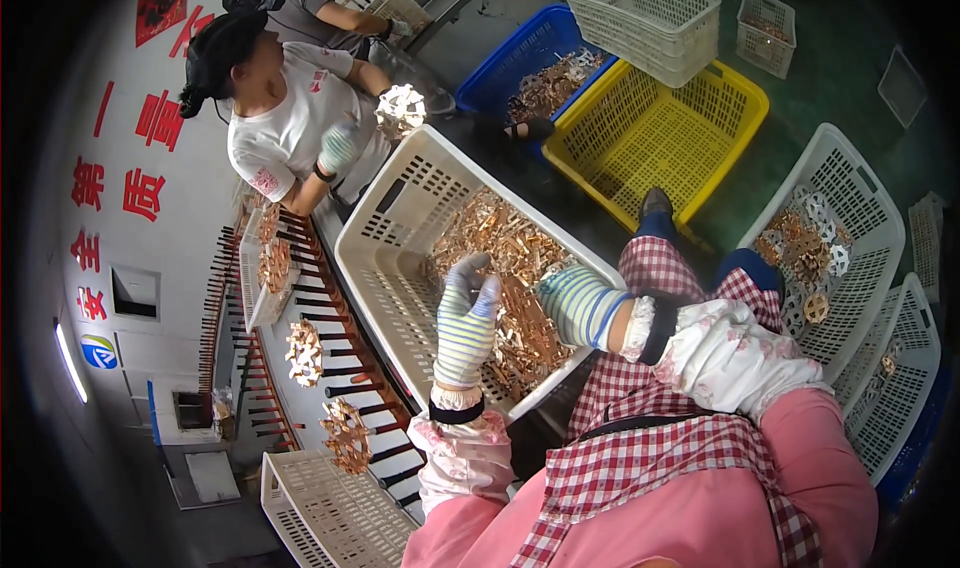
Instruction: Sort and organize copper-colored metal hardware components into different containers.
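Note:
A white slatted plastic basket (388, 268) stands tilted in front of me, with a heap of copper-coloured metal parts (490, 230) in it. Over the heap, my left hand (466, 333) is raised in a striped glove, its fingers loosely bent and the thumb apart from them; nothing shows in it. My right hand (583, 308), gloved alike, reaches in from the basket's right side and touches the heap or hovers just above it. Its fingers point down and the tips are hidden, so any part they hold does not show. Flat copper-coloured pieces (528, 333) lie between my hands.
Left of the basket runs a conveyor (335, 368) with dark rods and metal clusters (347, 436). A co-worker (310, 118) faces it, another behind. A yellow crate (735, 118), a blue crate (500, 63) and white baskets (850, 198) surround my legs. Another white basket (330, 513) sits lower left.

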`<state>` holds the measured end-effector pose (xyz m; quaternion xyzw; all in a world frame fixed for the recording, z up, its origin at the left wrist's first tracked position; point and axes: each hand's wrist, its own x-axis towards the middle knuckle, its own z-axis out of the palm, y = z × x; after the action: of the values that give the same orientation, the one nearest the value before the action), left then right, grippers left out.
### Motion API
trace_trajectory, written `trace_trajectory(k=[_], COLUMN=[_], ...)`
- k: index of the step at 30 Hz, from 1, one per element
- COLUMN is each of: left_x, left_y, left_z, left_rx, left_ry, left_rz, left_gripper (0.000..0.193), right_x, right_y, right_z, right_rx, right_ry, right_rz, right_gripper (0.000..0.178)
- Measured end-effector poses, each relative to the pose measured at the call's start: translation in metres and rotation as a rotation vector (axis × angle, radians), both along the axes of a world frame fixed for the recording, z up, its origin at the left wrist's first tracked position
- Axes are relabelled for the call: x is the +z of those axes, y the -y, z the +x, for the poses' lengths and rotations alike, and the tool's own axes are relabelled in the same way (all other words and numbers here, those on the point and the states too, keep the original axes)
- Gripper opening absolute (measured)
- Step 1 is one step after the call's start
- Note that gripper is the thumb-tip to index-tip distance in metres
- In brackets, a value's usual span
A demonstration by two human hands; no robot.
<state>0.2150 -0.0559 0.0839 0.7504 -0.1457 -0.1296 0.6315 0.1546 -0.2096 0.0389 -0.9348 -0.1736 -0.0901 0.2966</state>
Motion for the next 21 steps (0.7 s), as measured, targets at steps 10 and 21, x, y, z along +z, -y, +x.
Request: trace_trajectory(k=[10, 21], left_x=[-0.009, -0.019], left_y=[-0.010, -0.012], left_z=[0.007, 0.012], left_rx=[-0.084, -0.040], left_ry=[-0.073, 0.301], left_rz=[0.084, 0.177], left_gripper=[0.005, 0.029], right_x=[-0.012, -0.001], right_y=[-0.003, 0.004], right_z=[0.003, 0.001], right_rx=[0.077, 0.061], right_ry=[-0.117, -0.201], right_rz=[0.022, 0.034], right_gripper=[0.020, 0.019])
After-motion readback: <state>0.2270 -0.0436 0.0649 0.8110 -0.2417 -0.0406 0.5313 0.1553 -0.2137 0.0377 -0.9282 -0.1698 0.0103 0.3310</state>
